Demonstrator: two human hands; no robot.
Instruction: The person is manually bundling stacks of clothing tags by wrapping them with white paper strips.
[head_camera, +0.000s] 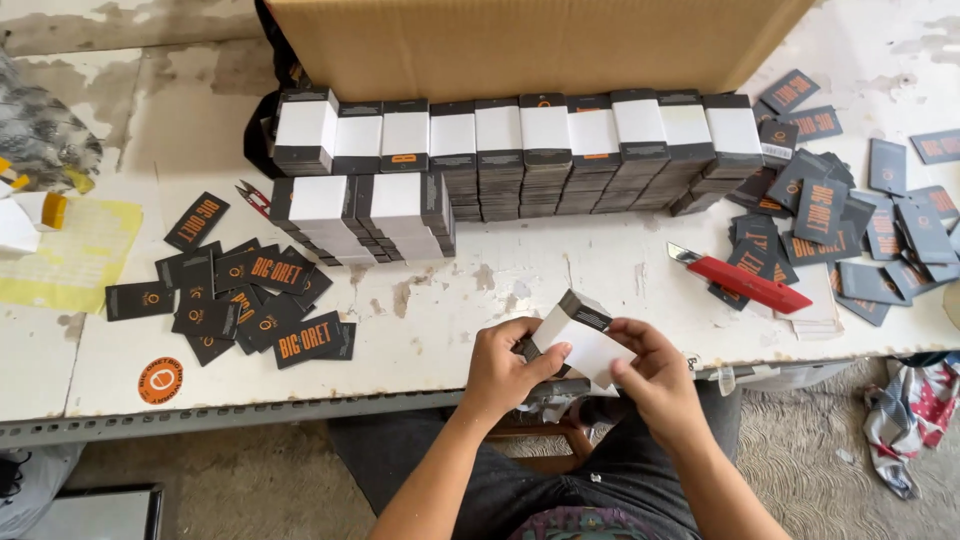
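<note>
Red utility knife, small snips, cardboard box, round orange sticker.

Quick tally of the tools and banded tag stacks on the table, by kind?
Banded stacks in back row: 10
Banded stacks in front row: 2 or 3, edges unclear
Banded stack held in left hand and right hand: 1
Red utility knife: 1
Red-handled snips: 1
Total: 15 or 16

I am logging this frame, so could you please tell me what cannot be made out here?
- Head view: the underside of the tag bundle is hidden by the left hand and right hand.
- Cardboard box: cut off by the top edge; contents unseen.
- Red utility knife: blade tip too small to tell.
</note>
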